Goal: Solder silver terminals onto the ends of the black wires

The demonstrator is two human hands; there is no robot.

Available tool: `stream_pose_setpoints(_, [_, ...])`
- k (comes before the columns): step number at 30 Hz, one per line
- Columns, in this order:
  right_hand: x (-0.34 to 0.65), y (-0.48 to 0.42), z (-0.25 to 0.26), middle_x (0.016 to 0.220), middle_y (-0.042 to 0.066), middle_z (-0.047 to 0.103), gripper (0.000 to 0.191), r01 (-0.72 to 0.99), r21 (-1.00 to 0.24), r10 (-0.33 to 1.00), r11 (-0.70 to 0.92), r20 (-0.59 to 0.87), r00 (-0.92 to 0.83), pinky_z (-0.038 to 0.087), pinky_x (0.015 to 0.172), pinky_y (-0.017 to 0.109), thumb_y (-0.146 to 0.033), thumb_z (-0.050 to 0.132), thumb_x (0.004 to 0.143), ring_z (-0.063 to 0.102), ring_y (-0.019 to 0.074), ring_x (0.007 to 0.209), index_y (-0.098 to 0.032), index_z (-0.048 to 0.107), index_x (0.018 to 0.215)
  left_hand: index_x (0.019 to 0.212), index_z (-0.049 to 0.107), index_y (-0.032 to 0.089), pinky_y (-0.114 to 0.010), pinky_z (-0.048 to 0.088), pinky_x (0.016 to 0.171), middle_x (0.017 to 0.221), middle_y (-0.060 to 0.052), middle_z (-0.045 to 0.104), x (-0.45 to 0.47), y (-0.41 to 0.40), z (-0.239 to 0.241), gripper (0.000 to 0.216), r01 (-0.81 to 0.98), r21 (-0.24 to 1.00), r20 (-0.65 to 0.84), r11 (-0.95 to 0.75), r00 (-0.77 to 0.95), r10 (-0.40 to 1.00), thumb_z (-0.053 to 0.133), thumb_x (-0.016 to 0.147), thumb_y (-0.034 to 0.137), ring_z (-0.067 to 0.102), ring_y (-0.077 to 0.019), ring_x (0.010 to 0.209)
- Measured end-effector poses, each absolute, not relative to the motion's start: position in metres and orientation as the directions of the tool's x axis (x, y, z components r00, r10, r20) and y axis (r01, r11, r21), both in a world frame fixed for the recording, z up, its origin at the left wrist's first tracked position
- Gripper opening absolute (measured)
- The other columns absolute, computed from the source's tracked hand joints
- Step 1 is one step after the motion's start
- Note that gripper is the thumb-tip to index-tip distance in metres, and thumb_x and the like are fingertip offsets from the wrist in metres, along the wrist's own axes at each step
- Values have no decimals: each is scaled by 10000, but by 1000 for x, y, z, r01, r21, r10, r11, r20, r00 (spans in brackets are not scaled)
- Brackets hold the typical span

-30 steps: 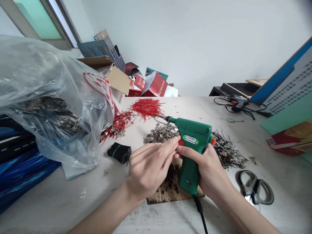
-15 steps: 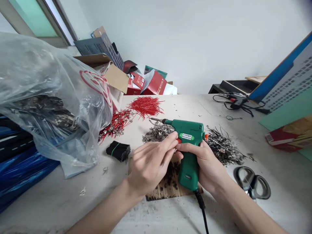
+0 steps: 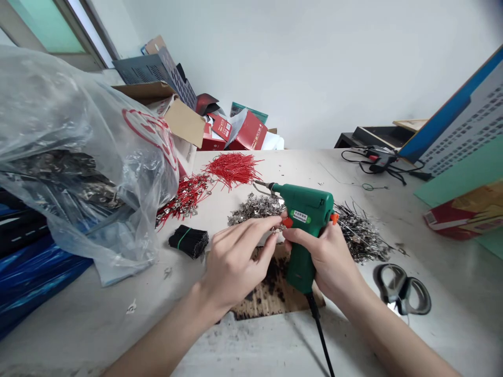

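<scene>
My right hand [image 3: 328, 259] is wrapped round the handle of a green soldering gun [image 3: 304, 220], whose metal tip points left over a pile of small metal terminals [image 3: 255, 207]. My left hand [image 3: 236, 256] is pinched just left of the gun's orange trigger, its fingertips closed on a small metal piece [image 3: 276, 229] that I cannot make out clearly. Both hands hover above a scorched wooden board [image 3: 271, 296].
A big plastic bag [image 3: 78, 157] of metal parts fills the left. Red wires [image 3: 231, 170], red wires with terminals [image 3: 184, 196], a black bundle [image 3: 188, 242], black wired terminals [image 3: 361, 235], scissors [image 3: 403, 296], boxes and cables lie on the table.
The gun and both hands have shifted slightly up and left in view. My left fingers stay pinched by the trigger, now with a small metal piece showing at their tips.
</scene>
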State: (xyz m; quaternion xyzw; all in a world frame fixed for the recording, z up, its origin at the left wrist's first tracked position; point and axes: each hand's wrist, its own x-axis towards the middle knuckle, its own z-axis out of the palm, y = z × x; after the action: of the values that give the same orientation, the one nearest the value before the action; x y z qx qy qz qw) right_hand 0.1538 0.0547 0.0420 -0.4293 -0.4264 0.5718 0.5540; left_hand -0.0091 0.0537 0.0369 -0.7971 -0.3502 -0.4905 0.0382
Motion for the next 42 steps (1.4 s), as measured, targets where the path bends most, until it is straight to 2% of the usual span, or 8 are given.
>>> stream_pose_setpoints(4, [154,53,43,711,15,639,181,-123,-992,999,17,11,46,458,555,317,-185,710,793,561,162,595,-204,712,973,1053,698,173,-254,611,828,991,-18,788,-12,55,41,185,572,314,799,-758,272,536,683,898,73,749,-134,882])
stream_pose_setpoints(6, [153,53,44,790,25,671,269,-108,-994,997,31,23,72,450,526,317,-165,690,779,558,157,586,-207,703,1045,1028,713,182,-253,613,827,981,-11,791,-15,56,43,158,575,358,767,-736,268,583,690,900,92,752,-135,860])
stream_pose_setpoints(9, [152,53,46,939,42,700,285,-136,-989,995,59,46,93,449,522,314,-137,671,768,554,139,594,-206,699,1044,978,742,204,-253,618,758,932,13,796,-19,59,44,159,575,491,626,-654,289,724,724,864,94,750,-135,766])
stream_pose_setpoints(13, [156,56,47,899,34,700,165,-179,-976,978,122,87,189,437,527,310,-125,687,776,541,135,588,-200,706,921,881,758,215,-265,602,702,867,35,794,-19,62,40,228,570,592,409,-570,397,822,718,794,8,742,-144,723])
stream_pose_setpoints(17, [164,61,47,963,37,707,149,-213,-955,947,205,138,291,416,506,309,-128,707,780,534,131,572,-206,714,907,821,748,199,-289,576,716,844,27,779,-14,61,33,188,584,564,312,-584,504,805,689,820,21,720,-145,731])
stream_pose_setpoints(23, [168,69,51,931,45,680,151,-290,-934,938,210,109,329,403,505,289,-106,714,735,508,119,577,-176,684,866,946,735,207,-345,547,769,949,7,764,-12,58,34,164,623,473,288,-623,559,777,648,872,89,701,-185,842])
stream_pose_setpoints(30, [170,72,51,914,51,665,150,-303,-923,926,237,121,357,433,536,283,-109,709,708,547,158,716,-178,674,837,933,753,228,-381,467,790,894,-12,687,-3,51,30,88,560,341,190,-755,746,639,708,898,295,627,-206,891])
stream_pose_setpoints(42, [172,73,46,924,51,663,130,-314,-923,936,224,114,334,417,530,284,-107,711,734,580,167,737,-178,688,841,867,718,189,-352,377,736,859,9,668,0,52,23,112,572,321,281,-755,703,653,689,944,265,619,-178,835])
